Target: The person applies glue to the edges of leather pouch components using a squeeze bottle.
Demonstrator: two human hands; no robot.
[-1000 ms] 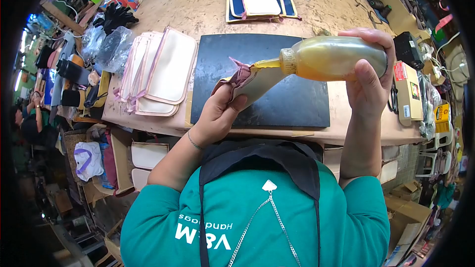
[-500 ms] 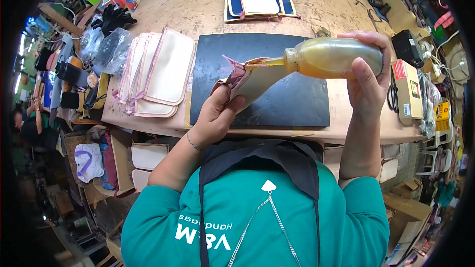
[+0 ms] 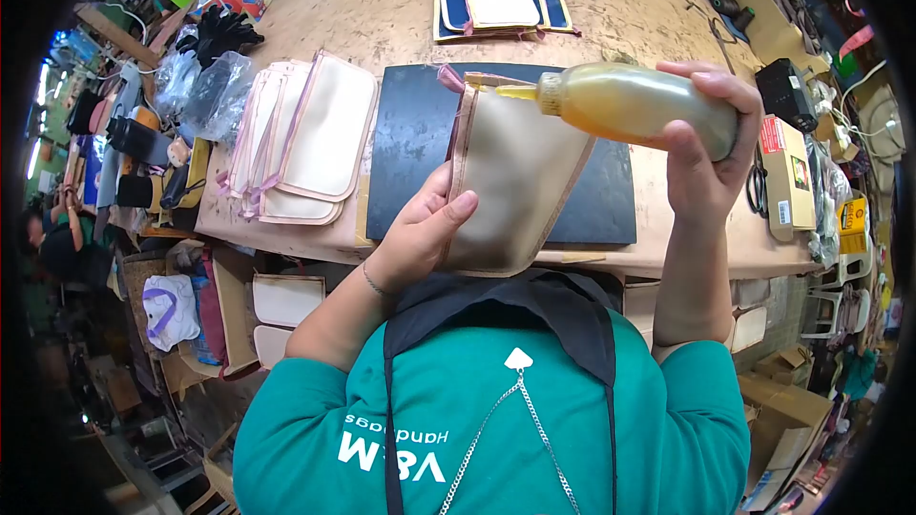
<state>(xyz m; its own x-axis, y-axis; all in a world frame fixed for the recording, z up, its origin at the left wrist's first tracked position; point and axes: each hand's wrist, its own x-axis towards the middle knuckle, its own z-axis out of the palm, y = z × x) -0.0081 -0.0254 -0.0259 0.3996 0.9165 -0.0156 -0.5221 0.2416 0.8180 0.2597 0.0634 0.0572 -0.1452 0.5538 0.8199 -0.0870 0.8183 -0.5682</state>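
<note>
Left hand [image 3: 427, 221] clamped on the flat, beige, leather-like panel [image 3: 515, 172], right hand [image 3: 714, 138] on the rounded amber plastic bottle [image 3: 630, 103], we needed gentle pressure.

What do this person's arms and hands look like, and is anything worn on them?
Both the left hand and the right hand are human, with no gloves. A thin, silvery, chain-like bracelet circles the left wrist; none shows on the right. The teal-green short sleeves end above the elbows, leaving the forearms uncovered. No cables or markings show on either arm.
</note>
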